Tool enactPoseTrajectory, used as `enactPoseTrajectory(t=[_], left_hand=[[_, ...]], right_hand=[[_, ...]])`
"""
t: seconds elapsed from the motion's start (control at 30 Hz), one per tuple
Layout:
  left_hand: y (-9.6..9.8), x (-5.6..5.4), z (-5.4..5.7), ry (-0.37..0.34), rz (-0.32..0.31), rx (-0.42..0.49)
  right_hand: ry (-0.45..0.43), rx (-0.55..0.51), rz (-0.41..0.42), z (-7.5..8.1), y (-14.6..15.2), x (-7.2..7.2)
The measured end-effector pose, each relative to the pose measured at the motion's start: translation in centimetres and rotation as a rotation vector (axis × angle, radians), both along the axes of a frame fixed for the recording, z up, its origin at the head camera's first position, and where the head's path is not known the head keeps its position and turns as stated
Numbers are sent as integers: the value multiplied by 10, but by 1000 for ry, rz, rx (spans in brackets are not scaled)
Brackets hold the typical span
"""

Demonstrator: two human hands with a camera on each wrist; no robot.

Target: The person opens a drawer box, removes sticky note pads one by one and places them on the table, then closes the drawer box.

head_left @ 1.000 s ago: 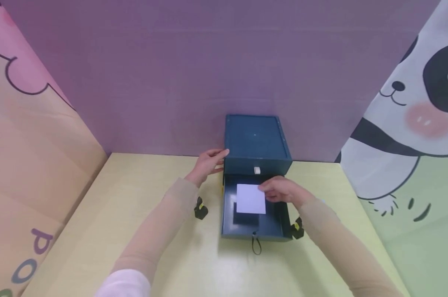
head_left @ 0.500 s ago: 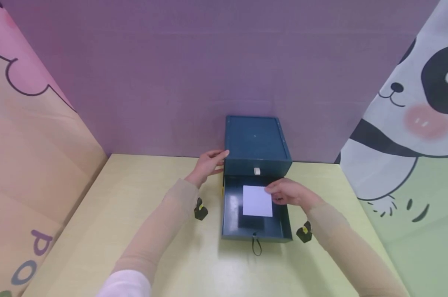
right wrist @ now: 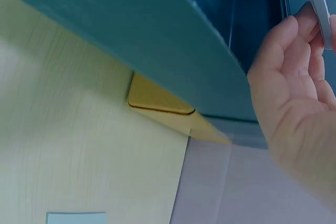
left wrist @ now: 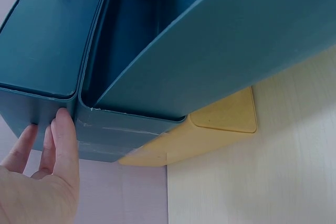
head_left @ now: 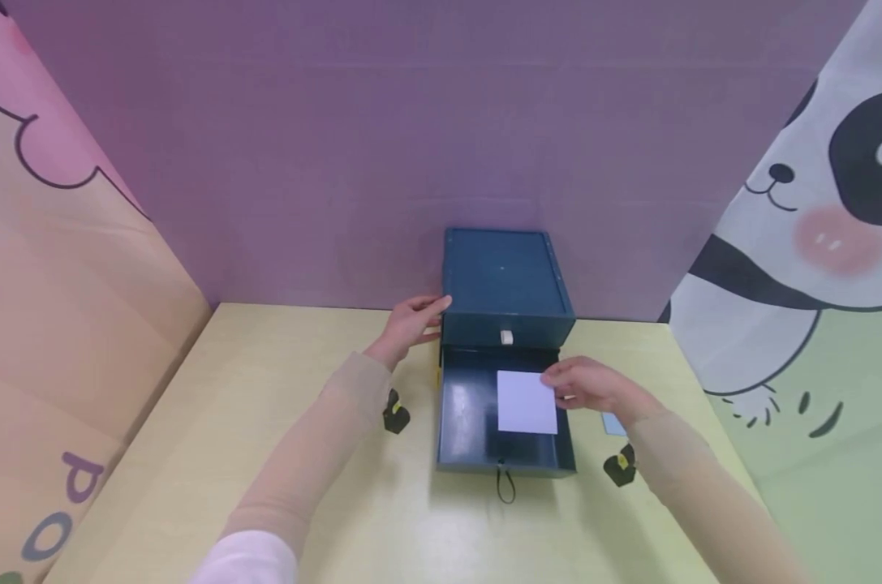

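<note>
A card [head_left: 613, 424] lies near the drawer [head_left: 466, 418]; right fingers [head_left: 557, 375] pinch paper [head_left: 526, 405]; left fingers [left wrist: 64, 140], straight, touch the cabinet [head_left: 502, 280].

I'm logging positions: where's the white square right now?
In the head view, the right hand holds the white square over the right part of the open drawer.

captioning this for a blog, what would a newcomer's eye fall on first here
Probably the pale square card, pinched by the right hand over the open dark blue drawer. The big panda picture at the head view's right edge likely comes next. Then perhaps the left hand, touching the left side of the blue drawer unit.
</note>
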State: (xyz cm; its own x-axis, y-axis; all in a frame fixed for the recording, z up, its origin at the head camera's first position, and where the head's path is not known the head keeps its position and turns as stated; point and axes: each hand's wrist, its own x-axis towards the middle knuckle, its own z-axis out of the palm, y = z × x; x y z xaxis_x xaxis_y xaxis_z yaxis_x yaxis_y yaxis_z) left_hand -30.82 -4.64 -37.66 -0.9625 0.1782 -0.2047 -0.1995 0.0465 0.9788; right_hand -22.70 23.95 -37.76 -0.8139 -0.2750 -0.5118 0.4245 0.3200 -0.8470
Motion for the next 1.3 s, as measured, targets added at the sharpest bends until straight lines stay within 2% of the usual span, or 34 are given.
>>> enactPoseTrajectory(t=[0.17,0.37,0.57,0.67,0.93,1.13,1.3], left_hand=[[0,0,-1,11,5,19],[2,-1,0,-29,6,6],[2,0,1,-26,0,-2],[2,0,0,-23,5,-9],[3,1,4,-30,13,-39],[3,1,6,-28,8,-54],[4,1,5,-26,2,-33]], right_hand=[[1,-14,2,1,11,3],[3,-26,19,-6,25,6],[33,-47,72,-12,42,16],[45,-85,98,-14,50,22],[38,-204,80,-20,73,34],[33,-356,93,-25,88,43],[13,-415,112,-31,98,48]])
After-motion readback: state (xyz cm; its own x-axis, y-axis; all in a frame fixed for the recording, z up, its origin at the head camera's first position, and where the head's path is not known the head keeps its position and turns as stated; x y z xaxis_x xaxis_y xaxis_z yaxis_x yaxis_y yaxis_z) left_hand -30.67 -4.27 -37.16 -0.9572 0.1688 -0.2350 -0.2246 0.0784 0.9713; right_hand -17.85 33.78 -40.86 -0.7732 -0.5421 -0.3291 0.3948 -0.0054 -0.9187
